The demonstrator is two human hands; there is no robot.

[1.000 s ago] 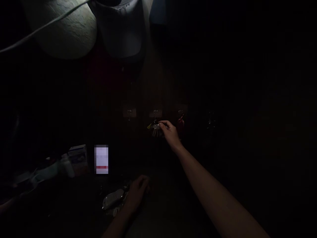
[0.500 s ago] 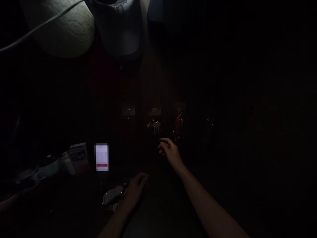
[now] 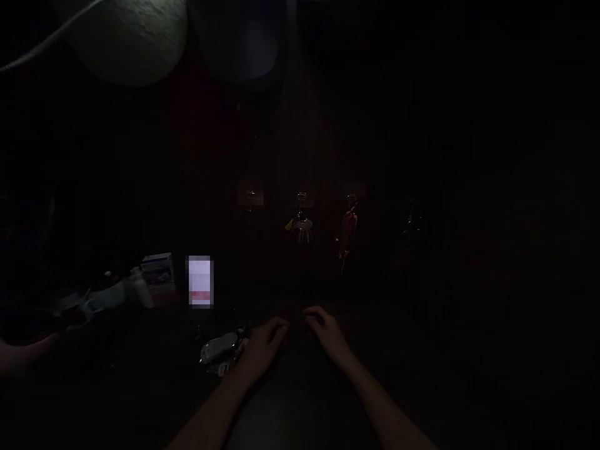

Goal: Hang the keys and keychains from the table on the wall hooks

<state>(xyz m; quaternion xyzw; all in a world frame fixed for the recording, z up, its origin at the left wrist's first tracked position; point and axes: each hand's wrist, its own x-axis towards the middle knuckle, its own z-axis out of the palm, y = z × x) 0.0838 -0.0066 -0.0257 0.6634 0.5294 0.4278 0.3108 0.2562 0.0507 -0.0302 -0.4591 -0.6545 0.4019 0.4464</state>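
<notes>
In a very dark scene, my left hand (image 3: pixel 266 342) rests low over the dark surface, fingers loosely curled and thumb apart, with nothing visible in it. Just left of its wrist lies a cluster of shiny items, among them a pale oval case (image 3: pixel 219 347). My right hand (image 3: pixel 327 334) hovers opposite, its fingers bent but apart and no object showing between them. Beyond the hands, a bunch of keys (image 3: pixel 304 226) with a yellow tag hangs from the middle hook (image 3: pixel 302 196). A red hanging item (image 3: pixel 348 230) is on the hook to its right.
The hook at left (image 3: pixel 250 196) bears nothing visible. Farther right, something shiny (image 3: pixel 413 219) hangs dimly. On the left stand a lit phone-like screen (image 3: pixel 200 281), a box (image 3: pixel 158 278) and a pale bottle (image 3: pixel 141 289). Caps (image 3: pixel 237 44) hang above. Another person's arm (image 3: pixel 28 353) shows at left.
My right hand has dropped from below the hanging keys and red item to near my left hand. The left hand stays almost in place, and the view has shifted slightly.
</notes>
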